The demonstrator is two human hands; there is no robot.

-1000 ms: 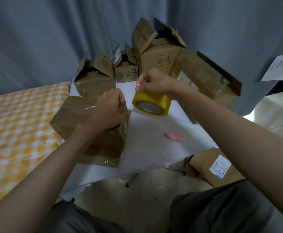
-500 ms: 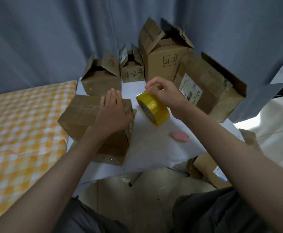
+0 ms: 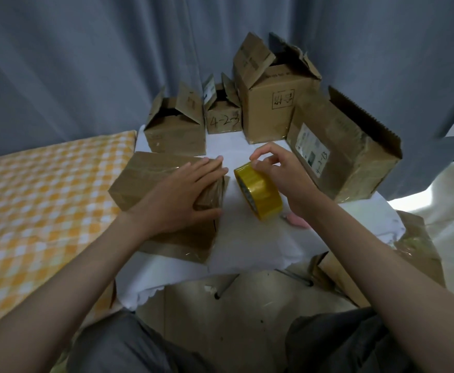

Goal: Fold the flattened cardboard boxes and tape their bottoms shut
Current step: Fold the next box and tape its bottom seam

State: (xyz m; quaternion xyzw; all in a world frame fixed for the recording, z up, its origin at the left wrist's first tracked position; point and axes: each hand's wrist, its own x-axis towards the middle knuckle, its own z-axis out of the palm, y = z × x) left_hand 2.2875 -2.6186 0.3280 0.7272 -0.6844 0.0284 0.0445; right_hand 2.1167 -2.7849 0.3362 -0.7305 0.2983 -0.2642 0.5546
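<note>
Two hands work side by side on the white-covered table [image 3: 247, 246]. Her or his left hand [image 3: 182, 195] lies flat, fingers spread, pressing the top of the cardboard box [image 3: 145, 181], whose long axis runs left to right. Just beside the box's right end, the right hand [image 3: 279, 170] pinches at the rim of the yellow tape roll [image 3: 259, 193], standing on edge. I judge the tape end must travel leftward across the seam; the right hand is nearer.

White-covered table [image 3: 247, 249] bearing a taped box [image 3: 150, 184] near left, tape roll [image 3: 261, 195], pink object [image 3: 298, 220], and four open boxes [image 3: 269, 103] along the far edge.
</note>
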